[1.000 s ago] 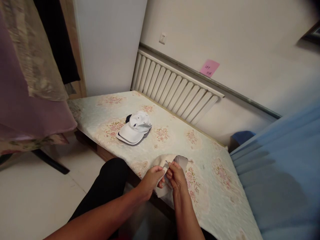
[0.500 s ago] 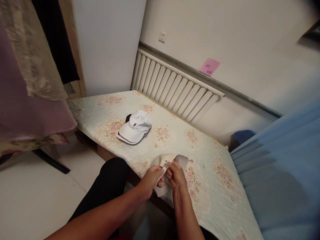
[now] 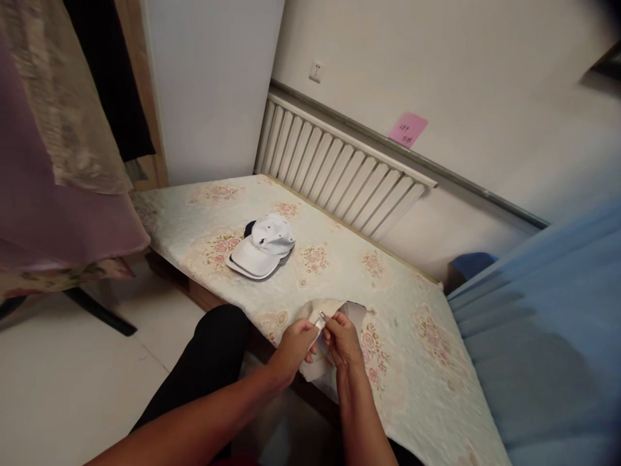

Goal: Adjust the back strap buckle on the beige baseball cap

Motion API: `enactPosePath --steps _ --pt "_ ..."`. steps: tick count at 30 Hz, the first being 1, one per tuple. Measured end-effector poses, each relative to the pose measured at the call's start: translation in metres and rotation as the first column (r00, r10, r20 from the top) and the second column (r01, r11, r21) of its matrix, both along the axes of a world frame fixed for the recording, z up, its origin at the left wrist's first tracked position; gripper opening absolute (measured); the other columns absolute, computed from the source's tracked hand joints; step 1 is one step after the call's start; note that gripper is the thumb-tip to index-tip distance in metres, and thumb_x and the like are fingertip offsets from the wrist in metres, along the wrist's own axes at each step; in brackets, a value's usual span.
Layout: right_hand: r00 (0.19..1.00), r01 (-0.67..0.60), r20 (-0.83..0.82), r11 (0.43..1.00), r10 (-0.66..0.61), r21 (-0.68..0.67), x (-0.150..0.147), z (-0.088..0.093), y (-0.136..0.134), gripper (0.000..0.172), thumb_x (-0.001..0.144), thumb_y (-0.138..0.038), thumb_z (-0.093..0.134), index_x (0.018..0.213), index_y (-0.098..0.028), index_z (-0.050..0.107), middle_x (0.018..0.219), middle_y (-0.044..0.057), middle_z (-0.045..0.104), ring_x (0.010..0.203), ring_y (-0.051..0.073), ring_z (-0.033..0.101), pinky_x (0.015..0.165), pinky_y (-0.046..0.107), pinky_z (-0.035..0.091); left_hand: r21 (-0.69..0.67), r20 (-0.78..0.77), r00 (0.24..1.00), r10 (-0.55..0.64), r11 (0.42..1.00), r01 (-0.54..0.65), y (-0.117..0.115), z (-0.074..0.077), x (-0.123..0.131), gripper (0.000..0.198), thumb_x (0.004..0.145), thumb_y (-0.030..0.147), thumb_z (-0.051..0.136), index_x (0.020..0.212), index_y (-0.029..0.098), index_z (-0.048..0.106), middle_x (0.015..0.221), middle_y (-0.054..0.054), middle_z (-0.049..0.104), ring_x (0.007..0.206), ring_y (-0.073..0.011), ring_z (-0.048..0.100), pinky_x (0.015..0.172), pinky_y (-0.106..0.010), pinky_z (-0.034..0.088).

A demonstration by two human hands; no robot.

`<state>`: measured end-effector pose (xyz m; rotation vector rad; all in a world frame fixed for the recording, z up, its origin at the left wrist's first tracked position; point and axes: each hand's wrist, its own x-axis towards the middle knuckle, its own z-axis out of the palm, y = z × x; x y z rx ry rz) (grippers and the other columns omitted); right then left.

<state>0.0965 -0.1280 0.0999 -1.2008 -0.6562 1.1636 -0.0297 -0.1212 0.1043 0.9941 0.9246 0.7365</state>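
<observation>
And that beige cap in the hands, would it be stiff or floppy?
The beige cap probably flops, being soft-looking cloth. What looks like its flat, greyish brim likely stays stiffer. With that brim jutting out, it probably wouldn't roll freely.

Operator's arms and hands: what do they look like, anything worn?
Left hand and right hand are ungloved. Forearms bare, no sleeves in frame. No watch, bracelet or cables visible; rings can't be told at this size.

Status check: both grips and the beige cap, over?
Left grip pinching strap; right grip at metal loop. Beige cap at flowered cover's near edge. White cap apart, not in the way.
</observation>
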Motion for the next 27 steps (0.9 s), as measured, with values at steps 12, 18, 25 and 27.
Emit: enactPosePath --steps 12,18,25,27 --pt "0.999 -0.031 -0.039 1.0 0.031 0.0 0.001 -0.001 -0.001 0.028 0.06 -0.034 0.076 0.069 -0.018 0.055 0.04 -0.008 0.045 0.035 0.004 0.032 0.036 0.016 0.023 -0.007 0.041 0.999 -0.002 1.0 0.003 0.001 -0.009 -0.001 0.02 0.075 0.036 0.052 0.073 0.016 0.05 0.057 0.004 0.05 0.043 -0.0059 0.042 0.047 -0.021 0.033" --pt "1.0 -0.021 -0.017 1.0 0.021 0.005 0.001 -0.003 -0.001 0.028 0.061 -0.034 0.076 0.069 -0.018 0.054 0.037 -0.008 0.045 0.034 0.005 0.033 0.036 0.016 0.023 -0.031 0.125 0.992 -0.001 1.0 0.005 0.0 -0.011 -0.001 0.017 0.073 0.033 0.053 0.073 0.016 0.051 0.059 0.004 0.05 0.046 -0.0061 0.042 0.048 -0.021 0.033" --pt "1.0 -0.022 0.013 1.0 0.022 0.013 0.0 -0.007 -0.001 0.029 0.062 -0.035 0.076 0.068 -0.019 0.052 0.038 -0.007 0.047 0.035 0.005 0.035 0.037 0.017 0.025 -0.002 0.084 0.996 0.022 1.0 -0.022 0.002 -0.014 -0.001 0.019 0.072 0.035 0.054 0.07 0.016 0.05 0.057 0.004 0.05 0.046 -0.0067 0.041 0.047 -0.021 0.034" --pt "1.0 -0.022 0.022 1.0 0.021 0.015 -0.001 -0.007 -0.002 0.029 0.062 -0.035 0.076 0.068 -0.019 0.053 0.039 -0.007 0.047 0.035 0.006 0.035 0.037 0.017 0.024 -0.039 0.089 0.996 0.027 0.999 -0.024 0.002 -0.014 -0.001 0.018 0.071 0.033 0.054 0.069 0.016 0.05 0.057 0.004 0.051 0.045 -0.0065 0.041 0.047 -0.021 0.033"
